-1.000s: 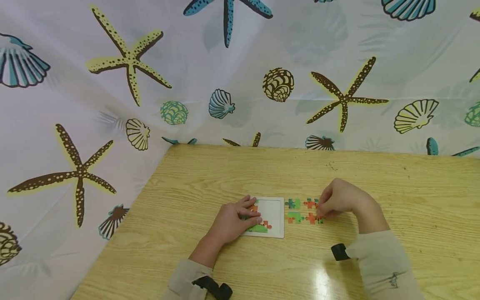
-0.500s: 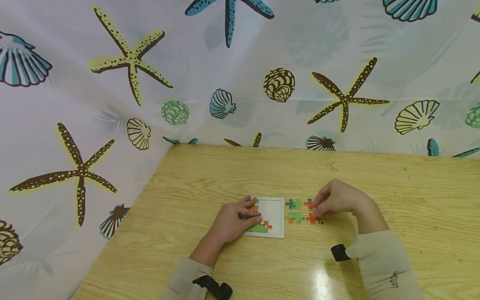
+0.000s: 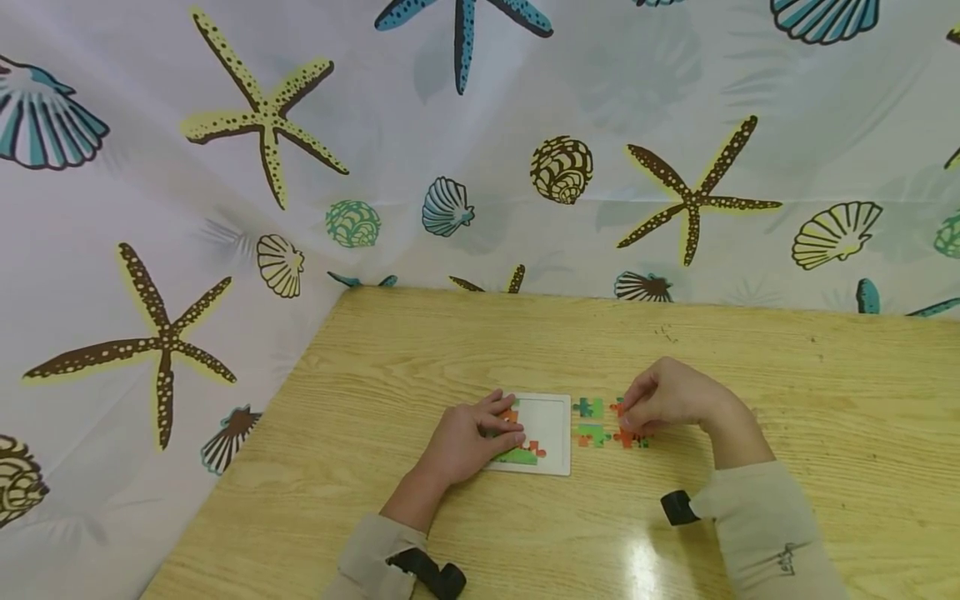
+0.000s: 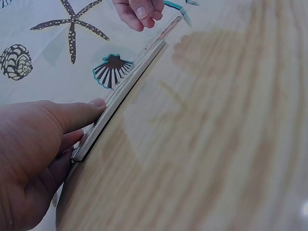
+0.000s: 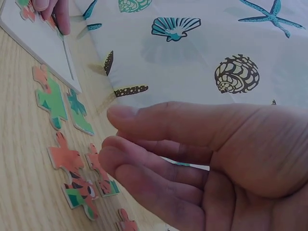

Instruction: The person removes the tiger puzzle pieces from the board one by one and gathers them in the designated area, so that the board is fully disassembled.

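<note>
Right hand (image 3: 675, 395), fingers loosely bent and empty, has shifted toward nine o'clock above loose pieces (image 3: 592, 435); left hand (image 3: 468, 437) spread across puzzle board (image 3: 549, 421). Nothing lifted yet.

Saw a thin white puzzle tray (image 3: 557, 433) lying flat on the wood-grain table (image 3: 525, 533), with its left part largely hidden. Found orange and green inlaid pieces (image 3: 517, 457) along its left and lower sides, with bare white backing toward the upper right. Noticed loose green pieces (image 5: 54, 101) just beside its right edge, one patched with dark green, another with orange at one end. Noted loose orange pieces (image 5: 67, 156) farther right, lying flat, knobbed, partly green and black-marked in places.
</note>
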`<state>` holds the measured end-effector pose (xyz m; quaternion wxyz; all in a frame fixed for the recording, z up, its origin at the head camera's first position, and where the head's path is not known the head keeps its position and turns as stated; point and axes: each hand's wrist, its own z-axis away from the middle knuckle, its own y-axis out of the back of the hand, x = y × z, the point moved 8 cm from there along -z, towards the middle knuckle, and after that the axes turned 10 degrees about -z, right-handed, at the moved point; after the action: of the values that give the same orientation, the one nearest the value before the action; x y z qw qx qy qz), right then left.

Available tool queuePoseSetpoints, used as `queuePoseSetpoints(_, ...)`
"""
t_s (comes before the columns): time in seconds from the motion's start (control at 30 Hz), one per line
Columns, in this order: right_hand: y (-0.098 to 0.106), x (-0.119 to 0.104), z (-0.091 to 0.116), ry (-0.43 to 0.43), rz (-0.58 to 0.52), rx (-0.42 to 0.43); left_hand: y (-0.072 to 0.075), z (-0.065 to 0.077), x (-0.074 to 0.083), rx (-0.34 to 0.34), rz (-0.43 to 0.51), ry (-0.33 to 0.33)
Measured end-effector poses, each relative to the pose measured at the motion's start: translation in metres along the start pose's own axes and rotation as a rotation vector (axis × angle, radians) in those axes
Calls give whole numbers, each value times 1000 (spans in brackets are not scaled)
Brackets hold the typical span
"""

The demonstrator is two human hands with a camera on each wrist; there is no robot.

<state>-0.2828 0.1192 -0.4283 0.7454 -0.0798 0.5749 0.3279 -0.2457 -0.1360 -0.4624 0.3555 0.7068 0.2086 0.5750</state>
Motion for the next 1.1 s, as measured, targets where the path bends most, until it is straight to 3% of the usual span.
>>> queuePoseSetpoints(0.23,-4,-3,-2,39,-16,-7,-1,-1,-2,3,4,5)
queuePoseSetpoints(0.87,-11,-4,-4,17,15,-2,0,-1,-4,6,28,1)
queuePoseSetpoints(1.1,-14,-8,-7,56,31,2,0,-1,-5,4,49,6)
